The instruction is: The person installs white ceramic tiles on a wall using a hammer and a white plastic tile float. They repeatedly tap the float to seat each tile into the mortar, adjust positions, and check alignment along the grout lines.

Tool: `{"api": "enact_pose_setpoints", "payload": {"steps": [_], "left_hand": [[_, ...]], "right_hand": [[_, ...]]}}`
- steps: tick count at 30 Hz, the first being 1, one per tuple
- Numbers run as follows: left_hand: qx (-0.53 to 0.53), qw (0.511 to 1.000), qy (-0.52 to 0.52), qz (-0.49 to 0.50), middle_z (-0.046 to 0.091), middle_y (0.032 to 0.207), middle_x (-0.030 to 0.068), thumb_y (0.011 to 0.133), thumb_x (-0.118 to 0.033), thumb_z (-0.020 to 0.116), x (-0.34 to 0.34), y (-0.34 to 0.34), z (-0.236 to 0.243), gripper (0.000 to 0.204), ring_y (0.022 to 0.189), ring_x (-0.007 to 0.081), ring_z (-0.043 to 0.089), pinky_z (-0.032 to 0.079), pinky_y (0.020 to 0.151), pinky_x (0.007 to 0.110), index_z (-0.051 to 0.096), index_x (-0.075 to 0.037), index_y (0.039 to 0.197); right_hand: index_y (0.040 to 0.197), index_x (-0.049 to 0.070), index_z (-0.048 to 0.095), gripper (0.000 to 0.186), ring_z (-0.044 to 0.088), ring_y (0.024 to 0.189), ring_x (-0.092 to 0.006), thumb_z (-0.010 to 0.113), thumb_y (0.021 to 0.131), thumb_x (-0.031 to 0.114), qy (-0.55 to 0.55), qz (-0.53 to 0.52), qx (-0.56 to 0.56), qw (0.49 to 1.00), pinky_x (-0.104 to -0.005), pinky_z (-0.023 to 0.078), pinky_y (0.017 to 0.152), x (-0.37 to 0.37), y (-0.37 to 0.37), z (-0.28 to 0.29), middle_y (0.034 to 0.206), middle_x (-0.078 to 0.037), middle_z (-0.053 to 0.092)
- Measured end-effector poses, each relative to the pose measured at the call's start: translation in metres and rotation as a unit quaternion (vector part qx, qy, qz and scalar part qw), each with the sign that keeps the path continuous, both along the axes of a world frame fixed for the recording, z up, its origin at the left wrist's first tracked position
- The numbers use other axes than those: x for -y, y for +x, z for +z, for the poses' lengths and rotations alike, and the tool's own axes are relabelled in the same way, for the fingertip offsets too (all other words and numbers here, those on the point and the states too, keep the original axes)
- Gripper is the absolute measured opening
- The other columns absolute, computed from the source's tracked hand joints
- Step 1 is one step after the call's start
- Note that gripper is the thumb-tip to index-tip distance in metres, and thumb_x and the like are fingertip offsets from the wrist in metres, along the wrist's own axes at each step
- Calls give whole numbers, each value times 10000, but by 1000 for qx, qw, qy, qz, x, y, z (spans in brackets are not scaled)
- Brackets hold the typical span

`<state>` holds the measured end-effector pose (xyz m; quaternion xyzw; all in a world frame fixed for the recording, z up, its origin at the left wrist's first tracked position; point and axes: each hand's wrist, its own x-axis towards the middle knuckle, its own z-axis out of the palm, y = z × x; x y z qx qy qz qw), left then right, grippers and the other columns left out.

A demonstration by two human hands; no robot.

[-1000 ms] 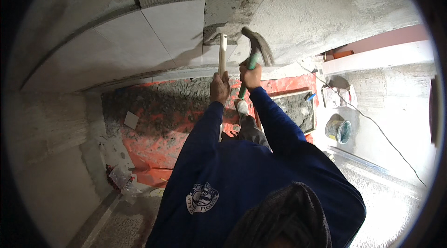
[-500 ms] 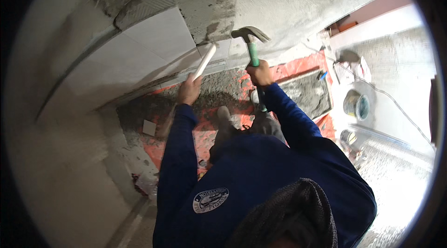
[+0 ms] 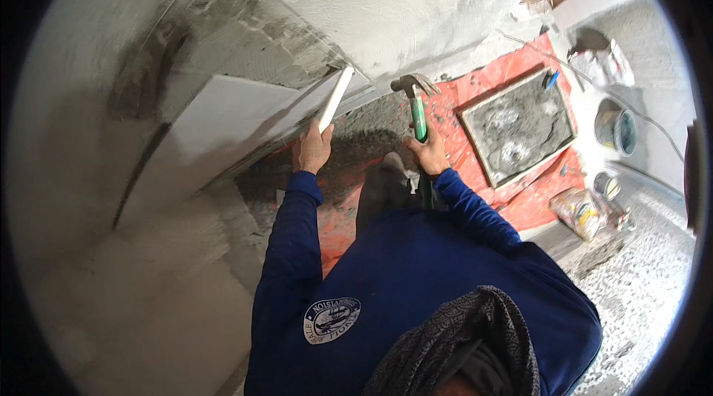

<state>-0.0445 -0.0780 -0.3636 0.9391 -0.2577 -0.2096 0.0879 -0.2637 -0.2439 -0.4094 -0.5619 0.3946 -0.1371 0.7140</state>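
My left hand [image 3: 314,147] is closed round a long white bar [image 3: 336,99], whose upper end is against or close to the wall corner beside the white tiles [image 3: 194,119]; I cannot tell if it touches. My right hand [image 3: 429,152] grips a claw hammer [image 3: 416,86] by its green handle, head upward, a little right of the bar. Bare grey adhesive [image 3: 260,39] shows above the tiles. My feet and legs stand on a mortar-spattered red sheet [image 3: 483,76] below.
On the sheet at right lies a framed tray [image 3: 473,145] of grey mortar with a blue-handled tool [image 3: 552,79]. A bucket [image 3: 626,142], a white sack [image 3: 616,65], a printed bag [image 3: 583,214] and a cable [image 3: 564,62] are along the right side.
My view has swung toward the left wall, bringing the tray and bags further into sight. The white bar has tilted rightward at its top; the hammer has moved lower and stays in my right hand.
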Motion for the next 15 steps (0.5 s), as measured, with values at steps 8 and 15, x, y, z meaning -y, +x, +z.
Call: {"api": "enact_pose_setpoints", "payload": {"steps": [8, 15], "left_hand": [[8, 987, 102, -123, 661, 939, 266, 955, -416, 478, 11, 36, 28, 388, 907, 484, 610, 468, 766, 569, 497, -99, 1179], [196, 896, 182, -355, 663, 788, 211, 950, -381, 515, 46, 84, 99, 313, 759, 440, 647, 502, 651, 550, 549, -110, 1103]], "right_hand": [[1045, 21, 526, 283, 483, 577, -101, 657, 842, 169, 56, -33, 26, 998, -281, 406, 516, -12, 9, 2, 713, -19, 517], [1060, 46, 493, 280, 404, 407, -77, 577, 945, 287, 125, -164, 142, 968, -253, 330, 364, -49, 56, 7, 593, 23, 418]]}}
